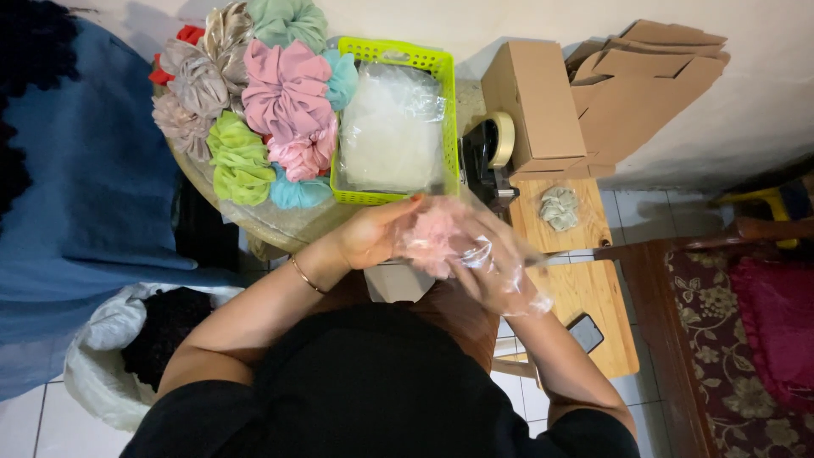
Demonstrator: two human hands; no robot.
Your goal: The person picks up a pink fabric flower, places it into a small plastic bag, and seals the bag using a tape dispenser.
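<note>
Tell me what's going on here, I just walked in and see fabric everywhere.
A person holds a pink scrunchie inside a clear plastic bag, the left hand gripping one side and the right hand at the other. Ahead, a pile of scrunchies in several colours lies on a round table beside a green basket of clear bags. A tape dispenser, cardboard boxes and one grey scrunchie sit to the right.
</note>
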